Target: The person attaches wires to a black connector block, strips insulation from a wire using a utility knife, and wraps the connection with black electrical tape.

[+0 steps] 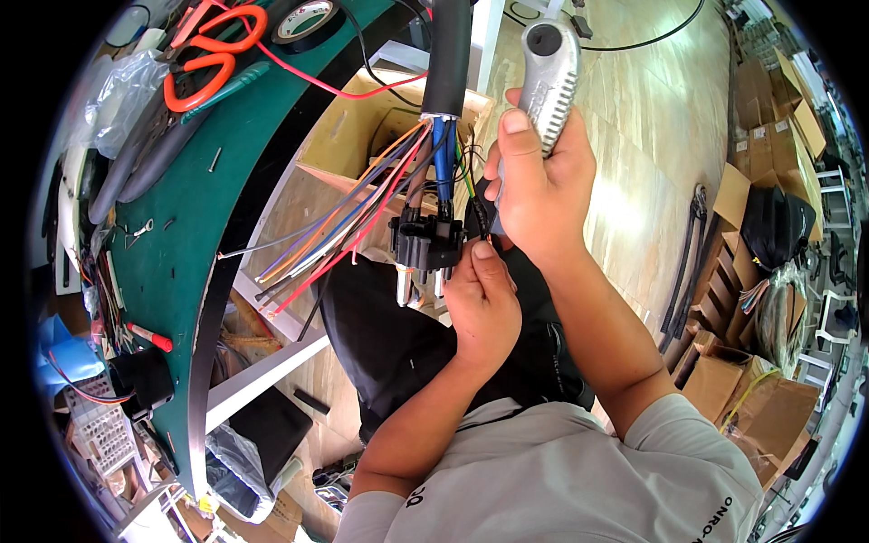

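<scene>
A thick black cable sleeve [447, 63] hangs from the top, with wires coming out of its end. Loose wires [348, 222] in orange, purple, white and red fan out to the lower left. Blue wires [443, 158] run down into a black connector block [425, 242] with pale metal prongs underneath. My left hand [486, 303] is closed at the block's right side, pinching a thin black wire [480, 215]. Wrapped in my right hand [545, 181] is a grey metal utility knife [550, 81] with a ridged edge, its lower end hidden by the fingers.
Left of me curves a green-topped bench [181, 244] holding orange-handled scissors [213, 63], black tape [308, 23] and a red marker [149, 338]. Behind the wires stands an open wooden box [339, 136]. Cardboard boxes [769, 398] and long-handled cutters [685, 262] lie at right.
</scene>
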`<state>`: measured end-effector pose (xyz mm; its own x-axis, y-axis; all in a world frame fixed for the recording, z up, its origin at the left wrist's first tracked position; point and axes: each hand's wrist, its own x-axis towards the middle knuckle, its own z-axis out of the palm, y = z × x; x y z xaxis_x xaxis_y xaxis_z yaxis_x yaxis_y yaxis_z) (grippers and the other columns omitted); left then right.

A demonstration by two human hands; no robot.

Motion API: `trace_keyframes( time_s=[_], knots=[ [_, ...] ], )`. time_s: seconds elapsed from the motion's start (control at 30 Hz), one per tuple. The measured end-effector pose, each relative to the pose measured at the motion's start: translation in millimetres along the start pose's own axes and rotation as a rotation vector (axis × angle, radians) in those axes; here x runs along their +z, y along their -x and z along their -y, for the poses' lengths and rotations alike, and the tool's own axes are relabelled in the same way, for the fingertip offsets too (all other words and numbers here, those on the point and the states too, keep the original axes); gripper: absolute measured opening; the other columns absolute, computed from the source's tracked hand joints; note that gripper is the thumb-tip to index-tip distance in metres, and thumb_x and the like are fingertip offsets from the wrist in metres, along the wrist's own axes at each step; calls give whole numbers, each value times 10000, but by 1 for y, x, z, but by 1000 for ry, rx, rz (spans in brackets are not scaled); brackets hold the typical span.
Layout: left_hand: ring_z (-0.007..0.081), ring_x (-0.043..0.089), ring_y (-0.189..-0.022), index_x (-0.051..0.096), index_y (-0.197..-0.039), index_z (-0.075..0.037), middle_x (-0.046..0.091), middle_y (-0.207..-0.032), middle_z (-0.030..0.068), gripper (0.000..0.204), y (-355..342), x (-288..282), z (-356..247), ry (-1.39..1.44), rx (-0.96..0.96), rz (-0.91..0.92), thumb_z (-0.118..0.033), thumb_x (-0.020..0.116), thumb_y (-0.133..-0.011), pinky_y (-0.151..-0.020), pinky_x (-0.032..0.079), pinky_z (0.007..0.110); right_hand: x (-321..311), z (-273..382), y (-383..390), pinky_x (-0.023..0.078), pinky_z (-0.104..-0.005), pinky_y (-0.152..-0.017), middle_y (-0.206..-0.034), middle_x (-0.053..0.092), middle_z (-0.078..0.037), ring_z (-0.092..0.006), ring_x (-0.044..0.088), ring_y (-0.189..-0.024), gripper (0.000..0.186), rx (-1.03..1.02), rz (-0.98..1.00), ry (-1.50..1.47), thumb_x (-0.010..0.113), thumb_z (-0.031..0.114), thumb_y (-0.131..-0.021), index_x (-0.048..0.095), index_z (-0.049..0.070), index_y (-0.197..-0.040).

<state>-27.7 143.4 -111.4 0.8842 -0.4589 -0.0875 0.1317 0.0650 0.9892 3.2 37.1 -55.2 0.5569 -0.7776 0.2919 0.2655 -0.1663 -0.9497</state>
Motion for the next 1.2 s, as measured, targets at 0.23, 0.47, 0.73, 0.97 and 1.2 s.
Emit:
trace_keyframes(
  time_s=[0.23,0.47,0.73,0.97,1.2],
  knots=[
    [67,427,-482,544,-824,-1,436,-541,-13,368,0,1,1,-22,22,-13,-247,394,-1053,-454,345,267,3,-3,3,443,-253,-499,-648,566,-26,-76,553,-563,330,26,-16,21,596,306,-963,503,-8,-1006],
    [65,418,-483,562,-841,2,431,-551,-16,358,-1,-2,0,-68,32,-9,-242,405,-1050,-457,335,265,8,-12,-1,439,-260,-495,-609,563,-29,-84,545,-540,322,-53,-45,74,597,304,-961,492,1,-974],
    [57,415,-492,595,-892,17,433,-572,-23,348,1,-2,-3,-82,22,-3,-234,410,-1049,-467,330,254,10,-14,-11,444,-269,-500,-612,559,-30,-94,544,-542,331,-90,-45,92,595,319,-960,484,8,-926],
    [54,415,-498,596,-895,17,434,-576,-24,345,0,-2,1,-52,12,-11,-240,423,-1046,-474,335,252,14,-19,-18,448,-276,-501,-629,571,-35,-95,544,-547,315,-107,-58,98,599,297,-958,487,6,-919],
    [72,409,-518,603,-892,19,459,-601,-8,340,0,-3,-1,-91,19,-11,-228,425,-1044,-487,342,268,17,-13,-20,454,-276,-496,-619,572,-29,-101,557,-533,277,-76,-55,72,597,261,-955,492,6,-930]
  ],
)
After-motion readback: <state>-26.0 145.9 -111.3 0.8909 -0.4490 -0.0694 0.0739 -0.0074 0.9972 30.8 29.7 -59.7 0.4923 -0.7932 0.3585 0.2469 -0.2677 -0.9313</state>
